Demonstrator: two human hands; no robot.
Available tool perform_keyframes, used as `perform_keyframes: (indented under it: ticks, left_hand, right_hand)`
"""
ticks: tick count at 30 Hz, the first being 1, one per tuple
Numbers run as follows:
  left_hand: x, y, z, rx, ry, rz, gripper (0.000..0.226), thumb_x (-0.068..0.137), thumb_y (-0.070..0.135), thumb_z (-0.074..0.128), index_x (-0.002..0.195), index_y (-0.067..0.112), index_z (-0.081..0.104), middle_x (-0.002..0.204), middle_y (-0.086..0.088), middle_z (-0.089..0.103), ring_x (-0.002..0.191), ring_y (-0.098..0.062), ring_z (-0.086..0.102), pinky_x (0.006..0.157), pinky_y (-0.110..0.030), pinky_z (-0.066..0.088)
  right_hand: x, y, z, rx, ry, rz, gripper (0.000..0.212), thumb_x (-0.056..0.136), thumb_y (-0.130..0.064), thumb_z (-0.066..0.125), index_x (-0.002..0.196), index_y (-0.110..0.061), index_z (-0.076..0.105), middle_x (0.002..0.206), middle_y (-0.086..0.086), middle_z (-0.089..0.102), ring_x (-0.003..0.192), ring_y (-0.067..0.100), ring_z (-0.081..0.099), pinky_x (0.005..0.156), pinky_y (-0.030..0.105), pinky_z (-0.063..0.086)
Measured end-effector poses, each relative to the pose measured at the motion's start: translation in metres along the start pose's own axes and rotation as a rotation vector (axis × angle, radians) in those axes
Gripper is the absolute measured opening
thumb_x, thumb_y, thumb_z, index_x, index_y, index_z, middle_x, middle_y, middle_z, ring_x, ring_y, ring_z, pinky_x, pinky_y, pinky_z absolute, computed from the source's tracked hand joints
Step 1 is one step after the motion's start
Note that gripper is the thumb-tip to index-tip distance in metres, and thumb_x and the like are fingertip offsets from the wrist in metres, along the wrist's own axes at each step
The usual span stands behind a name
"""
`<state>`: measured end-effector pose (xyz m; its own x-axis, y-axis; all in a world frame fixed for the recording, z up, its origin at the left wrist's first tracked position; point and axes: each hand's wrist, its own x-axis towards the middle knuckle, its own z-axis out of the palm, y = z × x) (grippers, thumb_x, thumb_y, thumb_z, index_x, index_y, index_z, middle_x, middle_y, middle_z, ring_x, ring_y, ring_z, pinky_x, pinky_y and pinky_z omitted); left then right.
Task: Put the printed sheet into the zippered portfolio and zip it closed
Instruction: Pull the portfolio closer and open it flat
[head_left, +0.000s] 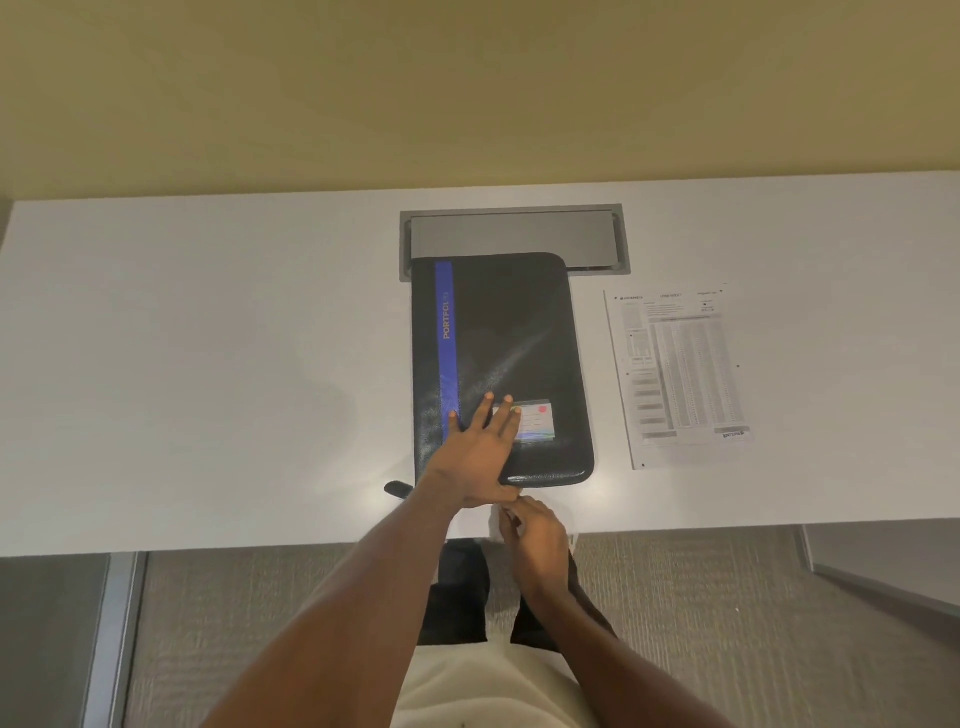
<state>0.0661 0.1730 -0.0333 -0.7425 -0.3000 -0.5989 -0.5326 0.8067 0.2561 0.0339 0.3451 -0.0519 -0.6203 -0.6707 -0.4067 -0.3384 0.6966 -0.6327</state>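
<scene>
Step in hand: opening the portfolio (519, 332), judging by a cover lying shut and a sheet not yet inside.
Left hand (478, 452): pressing flat on the near left part of the cover, fingers straight and spread, partly covering the label card (537, 421).
Right hand (537, 540): curling its fingers at the near edge of the portfolio, right by the heel of the left hand; possibly pinching a zip pull, possibly gripping nothing, impossible to tell from this view.
Printed sheet (680, 374): lying flat on the desk (208, 364) just beside the portfolio's right edge, apart from it, untouched.
Doing it well: pinning the cover with the flat hand against sliding while drawing the zip along; pulling in line with the teeth, easing round the rounded corners rather than yanking; moving the pinning hand clear before lifting the cover.
Black tab (397, 488): sticking out at the near left corner, perhaps a strap or a zip end; worth checking before tugging elsewhere.
Cable hatch (511, 234): sitting partly under the far end of the portfolio, probably leaving the case resting unevenly there; risking a rock or a snag when running the zip round that side.
In the way: only the shut cover itself and the hand resting on it; hinging open along the blue stripe (448, 338) looking likely, so swinging away from the sheet.
</scene>
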Motion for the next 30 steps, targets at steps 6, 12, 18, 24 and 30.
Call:
perform_keyframes:
  ticks: [6,12,18,24,30]
  left_hand:
    - [-0.005,-0.002,0.0,-0.041,0.047,0.034,0.116,0.083,0.073,0.062,0.162,0.018,-0.003,0.172,-0.002,-0.01,0.157,-0.033,-0.012,0.12,-0.07,0.012]
    - [-0.014,-0.004,-0.002,-0.081,0.101,0.065,0.113,0.085,0.072,0.057,0.162,0.02,-0.007,0.171,0.001,-0.013,0.157,-0.029,-0.015,0.121,-0.066,0.01]
    - [-0.024,-0.012,0.001,-0.134,0.166,0.111,0.116,0.085,0.074,0.056,0.162,0.021,-0.012,0.17,0.005,-0.02,0.156,-0.023,-0.021,0.125,-0.062,0.008]
    - [-0.03,-0.016,0.004,-0.222,0.211,0.122,0.11,0.086,0.074,0.05,0.158,0.03,-0.02,0.168,0.014,-0.024,0.154,-0.015,-0.026,0.126,-0.06,0.007]
    - [-0.035,-0.013,0.003,-0.218,0.217,0.115,0.108,0.089,0.066,0.055,0.158,0.031,-0.02,0.168,0.013,-0.022,0.155,-0.018,-0.022,0.126,-0.059,0.011]
  right_hand:
    - [-0.009,-0.02,0.022,0.088,-0.112,0.017,0.025,0.099,-0.026,0.061,0.119,-0.016,0.071,0.119,0.004,0.07,0.113,0.019,0.062,0.101,0.031,0.05]
    - [-0.013,-0.052,0.03,0.05,-0.238,-0.019,0.081,0.085,-0.062,0.021,0.108,-0.004,0.072,0.108,0.019,0.072,0.102,0.036,0.067,0.091,0.045,0.053]
    - [-0.002,-0.041,0.008,0.079,-0.262,-0.012,0.038,0.102,-0.042,0.051,0.112,-0.011,0.07,0.109,0.004,0.074,0.104,0.022,0.069,0.093,0.036,0.057]
    - [0.018,-0.014,-0.05,0.428,0.259,0.391,0.011,0.102,-0.013,0.059,0.101,-0.013,0.07,0.098,0.003,0.073,0.091,0.021,0.069,0.094,0.051,0.059]
    - [0.078,-0.052,-0.131,0.842,0.067,0.254,0.031,0.107,-0.044,0.044,0.131,-0.034,0.059,0.124,-0.021,0.07,0.108,0.007,0.071,0.082,0.018,0.057]
